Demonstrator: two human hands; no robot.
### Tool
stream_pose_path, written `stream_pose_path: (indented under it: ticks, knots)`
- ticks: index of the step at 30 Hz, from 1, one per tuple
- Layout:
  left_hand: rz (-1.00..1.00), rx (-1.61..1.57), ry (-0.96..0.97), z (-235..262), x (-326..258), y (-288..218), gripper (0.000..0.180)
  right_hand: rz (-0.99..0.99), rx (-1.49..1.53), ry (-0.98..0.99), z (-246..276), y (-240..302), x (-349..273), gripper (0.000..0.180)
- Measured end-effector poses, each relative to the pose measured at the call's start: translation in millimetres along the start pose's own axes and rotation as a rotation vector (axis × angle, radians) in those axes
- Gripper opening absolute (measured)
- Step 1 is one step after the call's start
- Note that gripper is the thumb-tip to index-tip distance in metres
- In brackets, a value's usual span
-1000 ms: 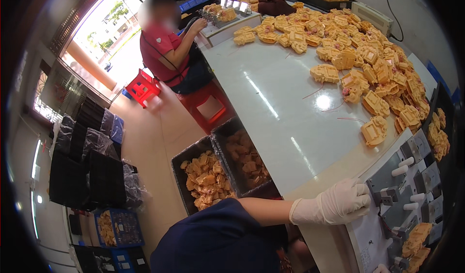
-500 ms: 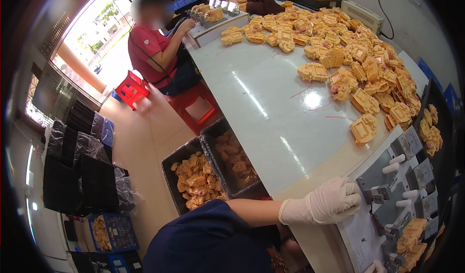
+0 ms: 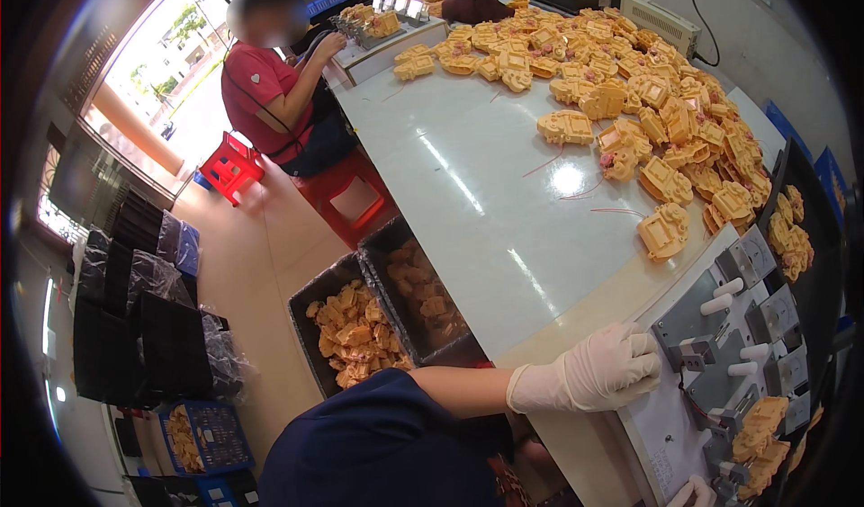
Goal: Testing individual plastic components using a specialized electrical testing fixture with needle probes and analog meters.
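Nearest, at the lower edge, a dark blue sleeve (image 3: 387, 444) and a bare forearm reaching right. At its end, the left hand (image 3: 589, 372) in a white glove, fingers loosely spread and laid flat on the near corner of a grey metal fixture (image 3: 720, 345), closed on nothing. At the very bottom edge, only a sliver of the right hand (image 3: 695, 492), also gloved; open or closed, impossible to tell. On the fixture, white pegs and small grey blocks, with a few yellow moulded parts (image 3: 760, 426) clustered at its lower right end, near the right hand. Fixture sitting at the near edge of the white surface (image 3: 468, 165).

Left of the surface, down on the floor, two dark bins (image 3: 360, 327) side by side, both loaded with the same yellow parts. Further left, stacks of black trays (image 3: 135, 327) wrapped in clear film and a blue crate (image 3: 207, 435).

Further along the surface, a loose single yellow part (image 3: 664, 231), then a broad heap of yellow parts (image 3: 648, 84) spread across its far right side. At the far left end, a seated person in a red shirt (image 3: 261, 93), hands at a small tray, with a red stool (image 3: 232, 163) just behind.
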State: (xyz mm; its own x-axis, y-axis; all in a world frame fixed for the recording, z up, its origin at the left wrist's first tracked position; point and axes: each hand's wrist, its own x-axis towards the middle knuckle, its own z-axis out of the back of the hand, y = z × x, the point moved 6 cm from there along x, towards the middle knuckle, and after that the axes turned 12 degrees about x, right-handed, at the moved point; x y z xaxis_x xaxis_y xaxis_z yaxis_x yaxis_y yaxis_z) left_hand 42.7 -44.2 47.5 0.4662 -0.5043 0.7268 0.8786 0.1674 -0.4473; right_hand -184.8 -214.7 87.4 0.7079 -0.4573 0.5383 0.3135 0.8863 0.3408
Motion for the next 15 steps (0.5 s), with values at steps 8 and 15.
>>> stream_pose_path:
  ticks: [8,15]
  knots:
    - [0.01,-0.018,0.048,-2.8,-0.8,1.7,0.015,0.014,-0.003,-0.011,1.3,4.7,1.2,0.018]
    - [-0.004,-0.006,0.007,-0.2,0.5,0.8,0.016,0.011,0.013,-0.008,0.9,5.5,2.6,0.018]
